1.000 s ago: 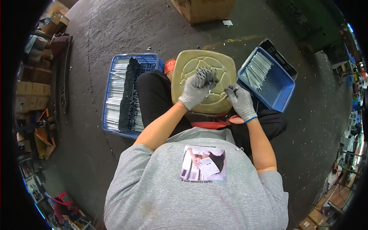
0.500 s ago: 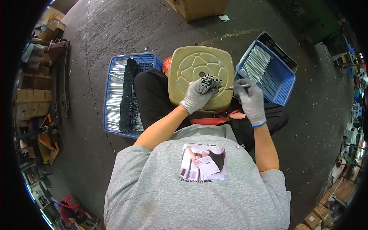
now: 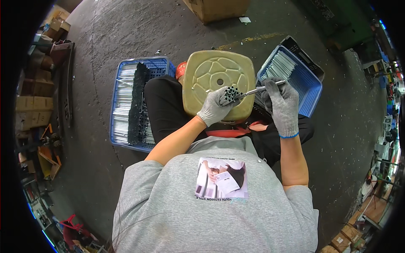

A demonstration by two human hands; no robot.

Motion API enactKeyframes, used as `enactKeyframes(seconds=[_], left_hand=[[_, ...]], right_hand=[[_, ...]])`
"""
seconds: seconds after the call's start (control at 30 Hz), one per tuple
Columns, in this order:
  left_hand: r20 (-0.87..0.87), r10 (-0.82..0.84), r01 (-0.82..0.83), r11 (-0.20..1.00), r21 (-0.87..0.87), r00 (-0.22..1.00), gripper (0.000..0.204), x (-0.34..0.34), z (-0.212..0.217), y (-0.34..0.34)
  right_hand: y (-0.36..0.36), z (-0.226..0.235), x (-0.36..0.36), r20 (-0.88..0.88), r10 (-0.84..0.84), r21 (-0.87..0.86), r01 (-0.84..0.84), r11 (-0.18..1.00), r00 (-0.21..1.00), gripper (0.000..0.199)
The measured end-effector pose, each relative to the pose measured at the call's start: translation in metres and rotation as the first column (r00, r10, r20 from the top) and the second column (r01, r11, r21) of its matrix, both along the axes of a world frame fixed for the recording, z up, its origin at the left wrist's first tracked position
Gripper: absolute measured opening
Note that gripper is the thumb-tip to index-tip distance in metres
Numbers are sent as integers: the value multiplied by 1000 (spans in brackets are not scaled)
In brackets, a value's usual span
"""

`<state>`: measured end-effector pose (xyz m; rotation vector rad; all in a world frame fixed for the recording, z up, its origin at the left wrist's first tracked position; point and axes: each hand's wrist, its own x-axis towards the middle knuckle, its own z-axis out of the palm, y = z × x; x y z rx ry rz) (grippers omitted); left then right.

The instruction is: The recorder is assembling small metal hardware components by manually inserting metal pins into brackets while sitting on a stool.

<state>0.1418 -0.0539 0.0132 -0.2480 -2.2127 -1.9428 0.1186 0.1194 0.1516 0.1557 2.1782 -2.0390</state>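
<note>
My left hand (image 3: 213,108), in a grey knit glove, is closed round a bundle of thin metal tubes (image 3: 230,94), their open round ends facing up. It is over a yellowish square stool (image 3: 196,69) with a raised pattern and a hole in its top. My right hand (image 3: 284,107), gloved with a blue cuff edge, pinches a slim metal rod (image 3: 255,90). The rod slants from the right fingers toward the bundle, its far tip beside the tubes; whether it touches or enters one I cannot tell.
At my left stands a blue basket (image 3: 168,65) with many shiny tubes and a black strip of material. A second blue basket (image 3: 313,96), partly filled with tubes, is at my right, a dark crate (image 3: 291,42) behind it. A cardboard box (image 3: 219,10) lies ahead.
My right hand has turned and risen slightly, and more of the rod now shows, reaching to the bundle. The bundle in my left hand has tilted and looks more tightly gathered.
</note>
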Motion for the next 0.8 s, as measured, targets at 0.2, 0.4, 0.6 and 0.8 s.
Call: enactKeyframes(seconds=[0.2, 0.4, 0.6, 0.8], left_hand=[[29, -27, 27, 1000, -11, 999, 13, 1, -4, 1], [7, -16, 16, 1000, 11, 1000, 16, 1, -8, 5], [39, -1, 3, 998, -55, 999, 13, 1, -6, 3], [15, -11, 12, 996, -88, 1000, 12, 0, -8, 4]], right_hand=[[1, 2, 0, -290, 172, 277, -90, 957, 941, 9], [-1, 11, 2, -395, 401, 575, -118, 809, 827, 11], [-2, 12, 1, -427, 417, 580, -111, 807, 803, 12], [2, 9, 0, -412, 416, 563, -132, 816, 811, 12]])
